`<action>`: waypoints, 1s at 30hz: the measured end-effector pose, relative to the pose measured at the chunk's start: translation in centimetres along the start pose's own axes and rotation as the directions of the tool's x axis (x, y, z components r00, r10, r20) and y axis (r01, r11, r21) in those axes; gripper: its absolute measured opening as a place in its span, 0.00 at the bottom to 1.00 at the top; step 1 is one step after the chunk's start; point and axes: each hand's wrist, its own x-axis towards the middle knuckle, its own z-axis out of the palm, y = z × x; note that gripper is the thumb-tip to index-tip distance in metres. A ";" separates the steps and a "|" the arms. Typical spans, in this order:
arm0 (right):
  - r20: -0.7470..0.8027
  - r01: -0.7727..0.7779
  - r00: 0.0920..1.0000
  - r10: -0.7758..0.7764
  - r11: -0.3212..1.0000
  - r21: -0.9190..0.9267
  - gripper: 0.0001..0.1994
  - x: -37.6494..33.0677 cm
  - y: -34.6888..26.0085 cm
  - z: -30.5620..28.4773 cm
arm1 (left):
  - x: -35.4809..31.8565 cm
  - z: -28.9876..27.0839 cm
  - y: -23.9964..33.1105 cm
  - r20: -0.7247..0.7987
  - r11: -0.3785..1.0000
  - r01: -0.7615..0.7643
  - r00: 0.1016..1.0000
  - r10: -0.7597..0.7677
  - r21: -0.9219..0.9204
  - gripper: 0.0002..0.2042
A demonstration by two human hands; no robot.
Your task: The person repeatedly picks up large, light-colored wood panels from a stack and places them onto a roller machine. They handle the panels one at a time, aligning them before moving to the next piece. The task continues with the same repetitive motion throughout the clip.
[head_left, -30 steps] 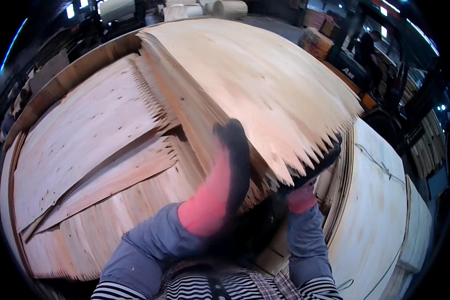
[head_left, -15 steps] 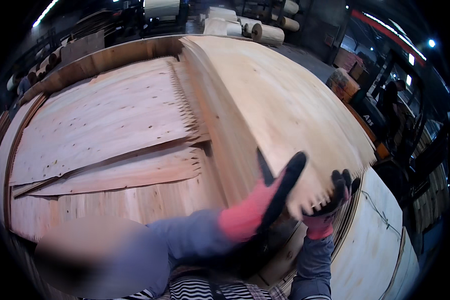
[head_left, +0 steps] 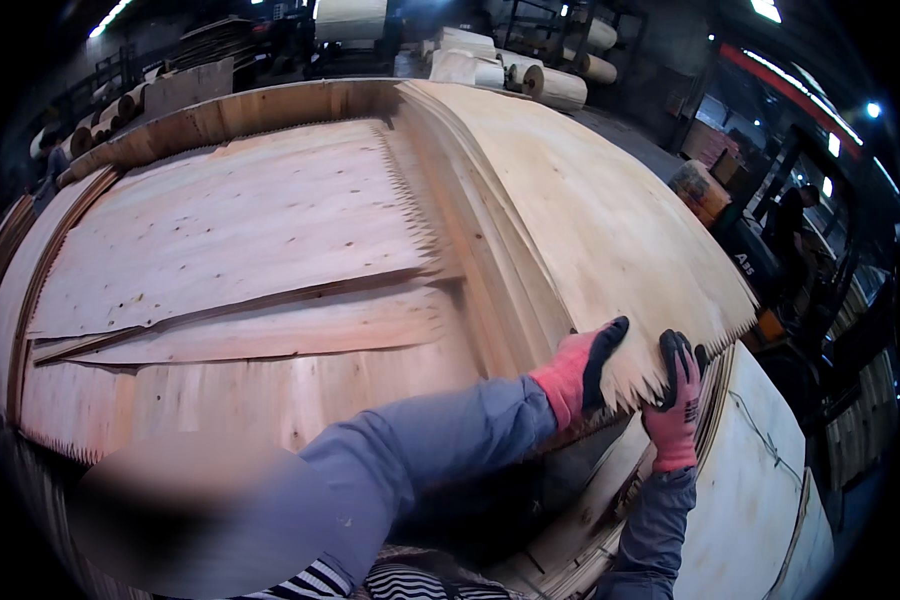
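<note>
A pale wood veneer sheet (head_left: 610, 230) with a jagged near edge lies on top of a stack at the right. My left hand (head_left: 582, 372), in a pink glove with black fingertips, grips the sheet's near left corner, its black thumb side across the top face. At the jagged near edge, my right hand (head_left: 676, 400), gloved alike, is closed on the sheet with its dark fingers over the edge. The parts of both hands below the sheet are hidden.
Pinkish veneer sheets (head_left: 240, 220) with toothed edges lie at the left, beside a raised wooden ridge (head_left: 450, 220). More pale boards (head_left: 740, 480) stand at the lower right. A forklift (head_left: 760, 250) and a person (head_left: 792, 215) are at the far right; veneer rolls (head_left: 555, 88) lie behind.
My left hand has come from a spread pose above the sheet down onto its corner. My right hand has shifted slightly right and nearer the sheet's top. The whole view has turned slightly left.
</note>
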 end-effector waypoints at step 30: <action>0.775 -0.887 -0.099 0.625 -0.408 0.216 0.30 -29.8 -27.5 -19.2 | -80.6 -0.7 -0.3 -0.828 0.460 0.693 0.405 0.389 0.555 0.26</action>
